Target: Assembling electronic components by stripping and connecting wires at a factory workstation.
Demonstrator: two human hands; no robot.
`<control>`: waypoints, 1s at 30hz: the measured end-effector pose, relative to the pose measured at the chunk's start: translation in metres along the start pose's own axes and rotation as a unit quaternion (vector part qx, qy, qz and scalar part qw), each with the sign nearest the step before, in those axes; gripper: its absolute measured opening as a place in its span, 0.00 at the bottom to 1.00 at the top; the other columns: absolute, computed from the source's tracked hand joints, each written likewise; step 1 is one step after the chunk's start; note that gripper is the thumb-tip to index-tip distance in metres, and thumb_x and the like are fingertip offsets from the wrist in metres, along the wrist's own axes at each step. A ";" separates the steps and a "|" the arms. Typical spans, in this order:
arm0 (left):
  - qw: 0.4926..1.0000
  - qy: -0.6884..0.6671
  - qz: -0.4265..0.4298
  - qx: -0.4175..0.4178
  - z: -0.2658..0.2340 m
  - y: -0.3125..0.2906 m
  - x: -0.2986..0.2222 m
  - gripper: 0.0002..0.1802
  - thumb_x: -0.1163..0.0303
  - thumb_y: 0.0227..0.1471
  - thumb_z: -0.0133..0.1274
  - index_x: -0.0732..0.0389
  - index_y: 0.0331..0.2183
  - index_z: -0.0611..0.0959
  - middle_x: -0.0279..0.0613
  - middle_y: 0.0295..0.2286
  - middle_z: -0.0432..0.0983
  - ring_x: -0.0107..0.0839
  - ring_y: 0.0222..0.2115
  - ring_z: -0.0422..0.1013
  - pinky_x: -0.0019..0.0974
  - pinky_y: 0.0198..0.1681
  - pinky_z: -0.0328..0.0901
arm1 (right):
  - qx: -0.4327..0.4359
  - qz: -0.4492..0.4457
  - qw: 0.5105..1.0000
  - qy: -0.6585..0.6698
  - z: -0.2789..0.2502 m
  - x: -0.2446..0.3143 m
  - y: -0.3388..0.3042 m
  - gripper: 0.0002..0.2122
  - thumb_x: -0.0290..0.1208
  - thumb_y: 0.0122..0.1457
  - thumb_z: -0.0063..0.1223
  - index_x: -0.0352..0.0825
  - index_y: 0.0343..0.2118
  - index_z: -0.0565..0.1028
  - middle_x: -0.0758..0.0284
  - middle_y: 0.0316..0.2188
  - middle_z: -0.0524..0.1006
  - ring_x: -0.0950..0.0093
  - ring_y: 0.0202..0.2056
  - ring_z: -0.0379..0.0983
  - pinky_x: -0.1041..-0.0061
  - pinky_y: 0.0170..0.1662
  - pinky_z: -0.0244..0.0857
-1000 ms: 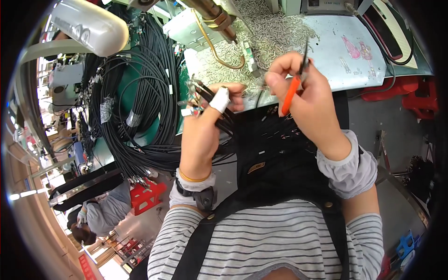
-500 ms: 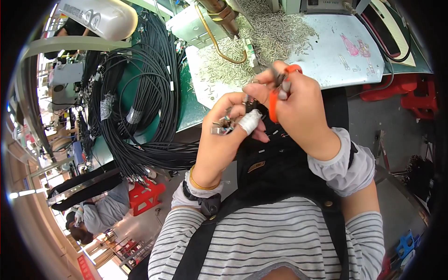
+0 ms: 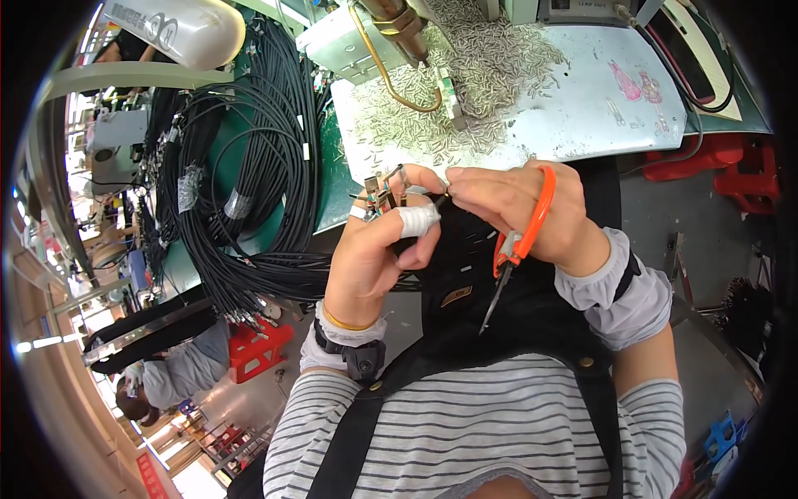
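At the far left, coils of black cables (image 3: pixel 241 175) lie heaped on the green part of the desk (image 3: pixel 328 187), their ends running toward the person's lap. Just right of them, the left hand (image 3: pixel 374 249) is raised in front of the chest, its fingers curled and pinching a small bunch of metal connectors (image 3: pixel 385 190) at the cable ends; one finger wears a white bandage (image 3: pixel 416 220). A yellow band and a dark watch (image 3: pixel 353 353) sit at that wrist. Touching it from the right, the right hand (image 3: pixel 524 212) is closed too: thumb and forefinger pinch a thin dark wire tip (image 3: pixel 440 198) right at the left hand's fingertips, while the other fingers grip orange-handled snips (image 3: pixel 519 241), blades shut and pointing down toward the dark apron (image 3: pixel 499 324). Both hands meet just over the near edge of the desk. Beyond them, a scatter of small metal pins (image 3: pixel 465 75) covers the pale mat (image 3: pixel 598 108), with a brass-coloured nozzle (image 3: pixel 399 25) and its curved tube above. Red stools (image 3: pixel 715 158) stand at the far right.
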State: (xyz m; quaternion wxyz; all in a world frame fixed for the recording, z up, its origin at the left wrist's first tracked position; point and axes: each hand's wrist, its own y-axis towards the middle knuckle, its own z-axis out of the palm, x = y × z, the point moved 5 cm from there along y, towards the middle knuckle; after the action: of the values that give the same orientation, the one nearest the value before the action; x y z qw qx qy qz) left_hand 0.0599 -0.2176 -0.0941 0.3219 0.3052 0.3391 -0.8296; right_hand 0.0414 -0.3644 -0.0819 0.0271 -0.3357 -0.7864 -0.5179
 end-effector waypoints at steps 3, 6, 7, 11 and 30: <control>0.999 0.042 0.007 -0.024 -0.001 0.000 -0.001 0.11 0.79 0.43 0.45 0.64 0.34 0.68 0.35 0.14 0.63 0.16 0.09 0.50 0.21 0.11 0.42 | 0.026 0.015 0.999 0.022 0.000 -0.002 0.001 0.10 0.22 0.41 0.56 0.36 0.30 0.73 0.68 0.29 0.77 0.80 0.22 0.73 0.86 0.15 0.54; 0.997 0.060 0.008 -0.051 0.005 0.000 -0.002 0.10 0.80 0.43 0.45 0.64 0.33 0.69 0.32 0.16 0.63 0.14 0.10 0.48 0.20 0.11 0.41 | 0.033 0.027 0.998 0.039 0.001 -0.005 -0.002 0.10 0.21 0.42 0.55 0.35 0.30 0.73 0.67 0.27 0.77 0.78 0.21 0.73 0.86 0.16 0.56; 0.996 0.057 0.006 -0.065 0.009 0.000 -0.002 0.10 0.81 0.43 0.45 0.64 0.32 0.69 0.31 0.17 0.63 0.13 0.10 0.49 0.20 0.12 0.41 | 0.036 0.032 0.998 0.047 0.001 -0.005 -0.002 0.10 0.21 0.43 0.55 0.35 0.31 0.73 0.67 0.27 0.77 0.77 0.21 0.73 0.85 0.16 0.57; 0.990 0.100 0.022 -0.093 0.013 -0.001 0.003 0.08 0.82 0.44 0.45 0.63 0.31 0.70 0.29 0.19 0.63 0.12 0.11 0.49 0.18 0.12 0.40 | -0.004 0.110 0.992 0.067 0.004 -0.007 -0.007 0.09 0.19 0.43 0.55 0.33 0.29 0.72 0.66 0.24 0.76 0.76 0.20 0.72 0.84 0.18 0.60; 0.955 0.203 0.139 -0.167 0.016 -0.004 0.007 0.09 0.80 0.43 0.51 0.63 0.31 0.73 0.28 0.17 0.65 0.11 0.13 0.54 0.17 0.13 0.46 | -0.032 0.181 0.981 0.067 0.002 0.002 -0.007 0.09 0.15 0.43 0.53 0.31 0.29 0.70 0.65 0.21 0.73 0.77 0.17 0.68 0.83 0.20 0.61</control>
State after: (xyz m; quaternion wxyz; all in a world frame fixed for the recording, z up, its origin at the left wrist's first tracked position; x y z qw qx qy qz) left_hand 0.0484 -0.2302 -0.0885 0.4048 0.4531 0.4851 -0.6289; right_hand 0.0367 -0.3637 -0.0871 0.1621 -0.4382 -0.6921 -0.5502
